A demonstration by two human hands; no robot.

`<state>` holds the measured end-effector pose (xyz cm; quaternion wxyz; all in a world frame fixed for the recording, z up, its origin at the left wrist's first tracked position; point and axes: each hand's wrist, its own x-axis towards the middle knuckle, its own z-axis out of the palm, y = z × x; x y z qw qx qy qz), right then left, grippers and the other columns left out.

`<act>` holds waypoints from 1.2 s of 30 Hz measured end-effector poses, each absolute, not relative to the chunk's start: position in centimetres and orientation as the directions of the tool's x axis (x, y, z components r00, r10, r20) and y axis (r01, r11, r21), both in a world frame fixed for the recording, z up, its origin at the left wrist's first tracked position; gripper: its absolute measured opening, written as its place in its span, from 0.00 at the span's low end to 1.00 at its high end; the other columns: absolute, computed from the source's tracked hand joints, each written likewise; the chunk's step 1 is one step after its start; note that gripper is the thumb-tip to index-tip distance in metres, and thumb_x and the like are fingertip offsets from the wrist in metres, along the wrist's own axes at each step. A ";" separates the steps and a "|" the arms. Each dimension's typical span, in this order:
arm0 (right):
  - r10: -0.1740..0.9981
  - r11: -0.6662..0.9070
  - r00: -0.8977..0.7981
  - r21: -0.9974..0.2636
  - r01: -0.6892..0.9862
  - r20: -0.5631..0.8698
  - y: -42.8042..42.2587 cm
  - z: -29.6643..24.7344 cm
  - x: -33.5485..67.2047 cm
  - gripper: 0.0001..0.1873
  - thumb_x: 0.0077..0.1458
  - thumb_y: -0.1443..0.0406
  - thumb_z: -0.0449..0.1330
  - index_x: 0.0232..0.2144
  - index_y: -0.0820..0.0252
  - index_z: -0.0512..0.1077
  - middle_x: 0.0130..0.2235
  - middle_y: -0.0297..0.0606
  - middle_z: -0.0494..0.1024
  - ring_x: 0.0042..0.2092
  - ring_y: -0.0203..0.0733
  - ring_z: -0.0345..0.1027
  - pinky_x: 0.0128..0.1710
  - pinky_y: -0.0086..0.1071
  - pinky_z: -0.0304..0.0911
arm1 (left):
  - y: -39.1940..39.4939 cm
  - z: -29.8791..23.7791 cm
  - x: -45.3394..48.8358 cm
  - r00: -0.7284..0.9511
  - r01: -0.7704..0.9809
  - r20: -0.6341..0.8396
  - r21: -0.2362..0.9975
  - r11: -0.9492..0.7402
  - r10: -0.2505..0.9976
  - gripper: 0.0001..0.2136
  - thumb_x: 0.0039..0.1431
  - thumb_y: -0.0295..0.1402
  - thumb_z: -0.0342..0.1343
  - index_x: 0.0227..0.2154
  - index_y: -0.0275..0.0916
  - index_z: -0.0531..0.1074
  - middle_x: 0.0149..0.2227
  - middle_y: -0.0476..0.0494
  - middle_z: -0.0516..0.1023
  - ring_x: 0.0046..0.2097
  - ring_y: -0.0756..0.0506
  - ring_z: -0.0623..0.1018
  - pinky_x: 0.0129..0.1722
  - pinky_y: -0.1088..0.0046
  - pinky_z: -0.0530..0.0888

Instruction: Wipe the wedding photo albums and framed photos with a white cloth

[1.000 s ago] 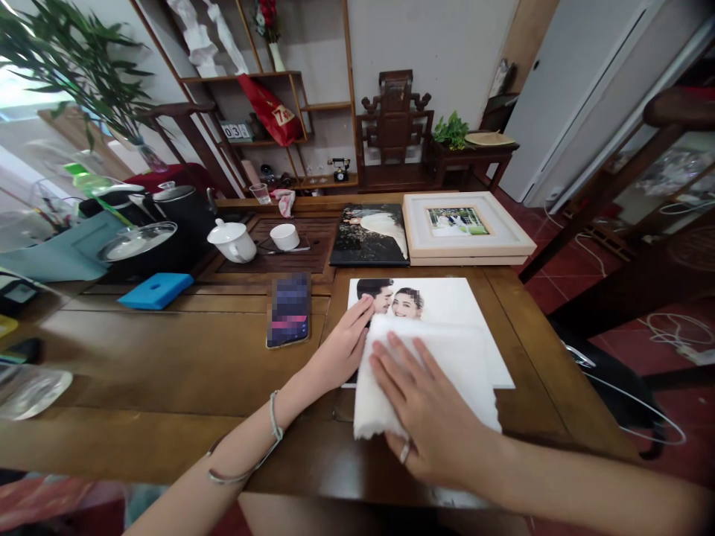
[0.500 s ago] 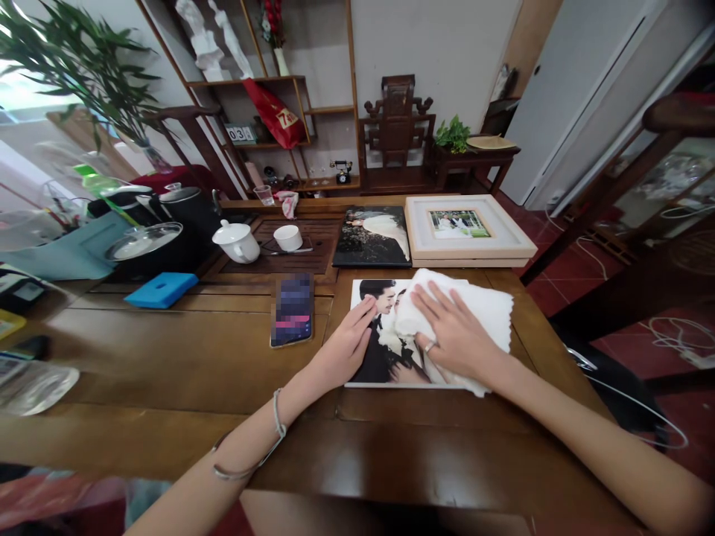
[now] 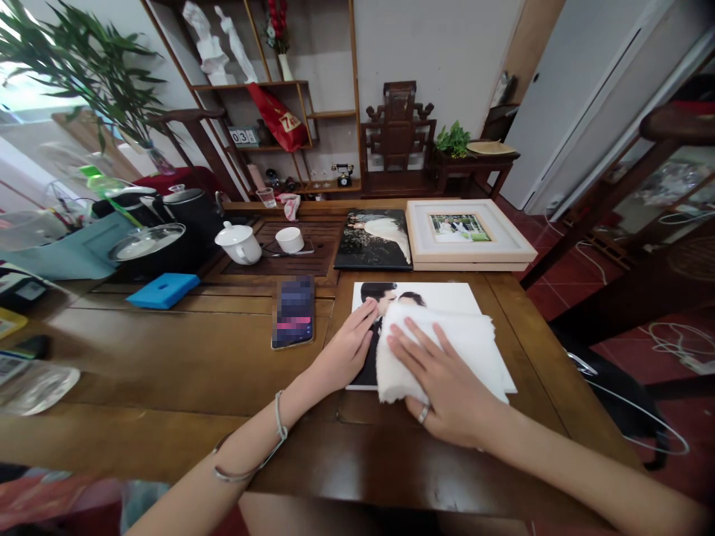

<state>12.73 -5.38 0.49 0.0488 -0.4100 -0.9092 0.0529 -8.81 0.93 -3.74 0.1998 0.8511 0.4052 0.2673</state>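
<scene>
A large photo print (image 3: pixel 441 294) of a couple lies flat on the wooden table in front of me. My left hand (image 3: pixel 351 346) rests on its left part, fingers stretched out and close together. Over the print's middle and lower part is a white cloth (image 3: pixel 474 346) with a ragged edge, covering much of the picture. My right hand (image 3: pixel 439 376) presses flat on this cloth, its fingers spread and a ring showing on one digit. The cloth's near edge hangs a little past the print's lower edge.
Behind the print lie a dark photo panel (image 3: pixel 374 249) and a pale framed photo (image 3: pixel 503 234). A phone (image 3: pixel 293 313) and a blue block (image 3: pixel 163 290) sit to the left. Farther back are a white lidded cup (image 3: pixel 239 244), a white bowl (image 3: pixel 290 239) and a black kettle (image 3: pixel 190 212).
My right hand and the cloth have slid toward me and to the left, uncovering the print's upper right part. My left hand stays in place on the print.
</scene>
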 end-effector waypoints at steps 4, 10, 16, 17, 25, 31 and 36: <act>0.847 0.530 -0.520 -0.100 0.842 0.109 -3.8 -0.6 15.9 0.36 0.60 0.62 0.47 0.68 0.66 0.48 0.69 0.46 0.48 0.70 0.54 0.30 0.65 0.61 0.38 | 0.8 -3.7 -8.8 0.525 0.585 0.288 0.562 -0.585 0.801 0.23 0.70 0.29 0.37 0.66 0.38 0.54 0.69 0.37 0.53 0.70 0.41 0.52 0.68 0.55 0.55; 0.885 0.440 -0.424 -0.047 0.897 0.192 -4.9 -2.2 19.3 0.36 0.62 0.59 0.46 0.69 0.60 0.42 0.69 0.43 0.51 0.70 0.52 0.33 0.64 0.60 0.42 | 0.7 -3.7 -8.8 0.521 0.593 0.286 0.556 -0.582 0.804 0.22 0.70 0.28 0.38 0.65 0.37 0.55 0.68 0.36 0.54 0.69 0.41 0.53 0.68 0.55 0.56; 0.925 0.374 -0.366 -0.077 0.924 0.102 0.2 -1.4 20.0 0.35 0.63 0.58 0.44 0.69 0.61 0.45 0.70 0.44 0.49 0.70 0.53 0.32 0.65 0.59 0.39 | 0.8 -3.7 -8.8 0.524 0.593 0.289 0.552 -0.586 0.801 0.22 0.69 0.28 0.38 0.65 0.36 0.55 0.68 0.35 0.54 0.70 0.41 0.53 0.68 0.54 0.55; 0.926 0.376 -0.369 -0.084 0.923 0.084 1.4 -1.2 19.8 0.35 0.63 0.57 0.44 0.68 0.63 0.46 0.70 0.44 0.48 0.70 0.53 0.31 0.65 0.59 0.38 | 0.8 -3.7 -8.8 0.524 0.594 0.289 0.550 -0.587 0.801 0.22 0.69 0.28 0.38 0.65 0.36 0.55 0.68 0.35 0.54 0.70 0.41 0.53 0.68 0.54 0.55; 0.904 0.427 -0.421 -0.110 0.898 0.073 4.7 -0.2 15.1 0.36 0.61 0.58 0.44 0.67 0.69 0.48 0.69 0.50 0.48 0.69 0.59 0.32 0.64 0.63 0.34 | 0.8 -3.8 -8.8 0.525 0.585 0.300 0.552 -0.594 0.796 0.23 0.69 0.28 0.38 0.65 0.38 0.54 0.68 0.35 0.54 0.70 0.41 0.53 0.68 0.54 0.55; 0.731 0.679 -0.682 -0.141 0.720 0.040 -2.6 0.8 11.9 0.39 0.55 0.63 0.50 0.67 0.70 0.49 0.70 0.46 0.44 0.70 0.55 0.26 0.65 0.60 0.31 | 0.9 -3.8 -8.8 0.536 0.578 0.288 0.561 -0.593 0.794 0.22 0.70 0.29 0.38 0.65 0.37 0.54 0.68 0.34 0.53 0.70 0.41 0.52 0.68 0.53 0.56; 0.751 0.644 -0.660 -0.191 0.741 -0.030 -2.7 1.8 13.0 0.37 0.57 0.62 0.50 0.67 0.66 0.50 0.70 0.42 0.46 0.70 0.51 0.29 0.67 0.55 0.33 | 0.9 -3.9 -8.9 0.529 0.570 0.301 0.566 -0.595 0.793 0.22 0.70 0.29 0.38 0.66 0.39 0.53 0.68 0.36 0.54 0.70 0.41 0.53 0.68 0.53 0.55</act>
